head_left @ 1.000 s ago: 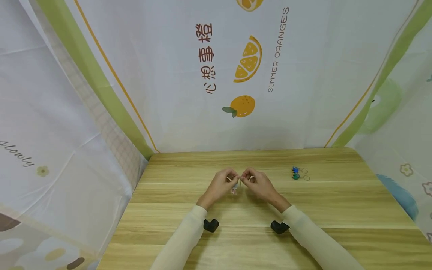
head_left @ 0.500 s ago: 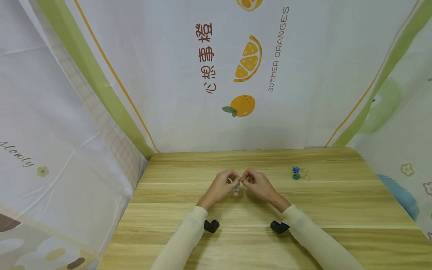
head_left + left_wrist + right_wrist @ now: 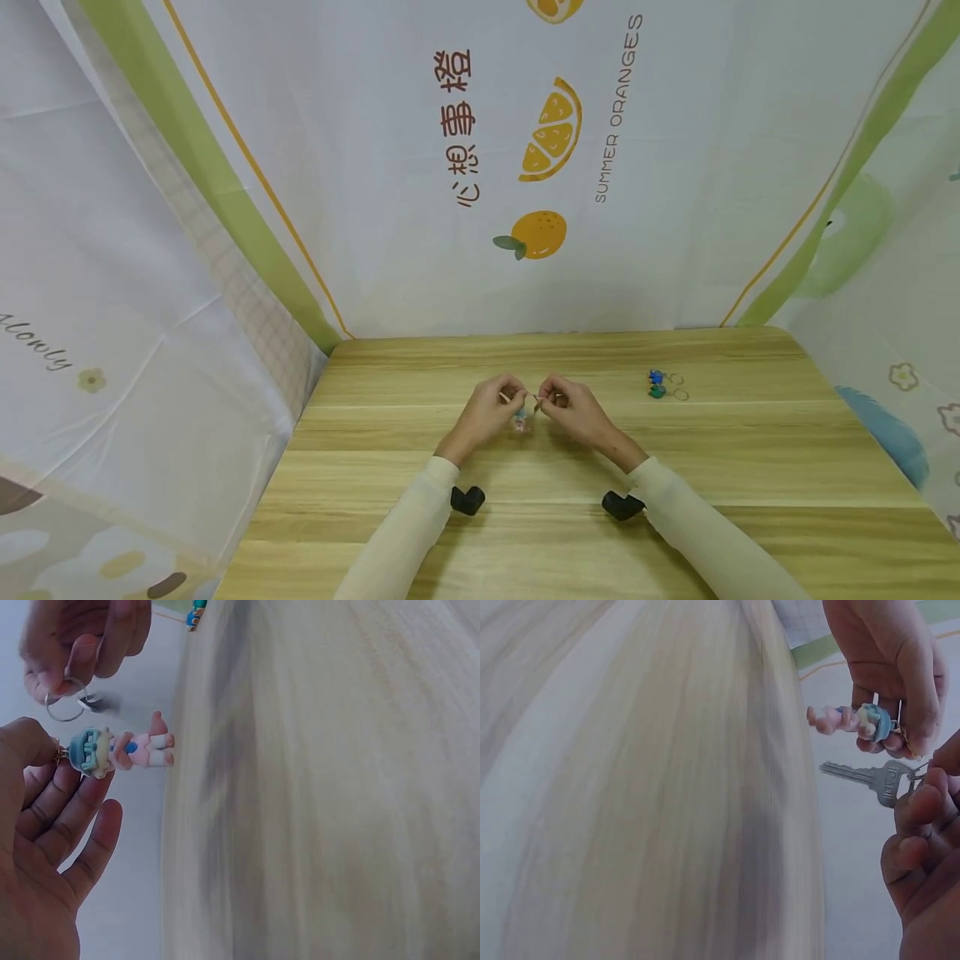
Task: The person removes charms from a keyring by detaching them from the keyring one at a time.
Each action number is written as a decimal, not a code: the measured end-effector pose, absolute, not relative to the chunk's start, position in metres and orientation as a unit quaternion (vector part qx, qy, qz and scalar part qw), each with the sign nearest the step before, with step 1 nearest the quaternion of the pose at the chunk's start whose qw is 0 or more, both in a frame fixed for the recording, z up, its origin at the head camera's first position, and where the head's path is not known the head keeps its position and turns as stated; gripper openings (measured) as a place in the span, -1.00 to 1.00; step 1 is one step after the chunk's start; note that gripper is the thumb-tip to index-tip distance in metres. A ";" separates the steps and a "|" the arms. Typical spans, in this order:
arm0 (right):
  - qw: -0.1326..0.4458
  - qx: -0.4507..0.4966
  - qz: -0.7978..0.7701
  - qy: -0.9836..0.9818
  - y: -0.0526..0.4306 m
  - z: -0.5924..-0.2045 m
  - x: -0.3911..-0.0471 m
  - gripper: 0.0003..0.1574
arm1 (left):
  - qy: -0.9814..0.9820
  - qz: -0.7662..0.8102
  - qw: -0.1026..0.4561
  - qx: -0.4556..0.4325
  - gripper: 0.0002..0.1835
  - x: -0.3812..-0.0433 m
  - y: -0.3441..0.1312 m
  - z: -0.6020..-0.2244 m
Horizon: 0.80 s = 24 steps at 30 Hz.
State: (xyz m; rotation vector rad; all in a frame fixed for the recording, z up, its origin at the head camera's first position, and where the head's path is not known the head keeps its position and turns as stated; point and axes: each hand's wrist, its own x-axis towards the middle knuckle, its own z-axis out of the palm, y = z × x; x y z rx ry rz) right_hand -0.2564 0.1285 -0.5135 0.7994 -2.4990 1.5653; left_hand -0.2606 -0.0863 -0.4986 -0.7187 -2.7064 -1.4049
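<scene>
My left hand point(image 3: 491, 412) pinches the metal fitting on the head of a small figurine keychain point(image 3: 124, 750). The figurine has a blue-green hat and a pink-and-white body, and it dangles below the fingertips. Close by, my right hand point(image 3: 576, 410) pinches a thin metal key ring point(image 3: 67, 721). From that ring hangs a silver key point(image 3: 870, 780), sharp in the right wrist view and blurred in the left. Figurine and key hang side by side, apart. Fingertips partly hide where the ring meets the figurine's fitting, so I cannot tell whether they are linked.
Two more keychains, one blue point(image 3: 656, 377) and one green point(image 3: 657, 392), lie with their rings on the wooden table point(image 3: 555, 550) at the back right. Black wrist-worn pieces point(image 3: 468, 501) show beneath both sleeves. A printed cloth point(image 3: 375, 167) hangs behind the table.
The figurine swung right towards the right hand, then back left. The fingertips have drawn slightly apart since half a second ago, and the key shows again beside the right hand.
</scene>
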 end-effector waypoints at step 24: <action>0.044 0.240 0.513 -0.823 0.137 -0.513 -0.257 -0.94 | -0.855 -0.463 0.022 -0.232 -0.74 -0.262 -0.092 -0.496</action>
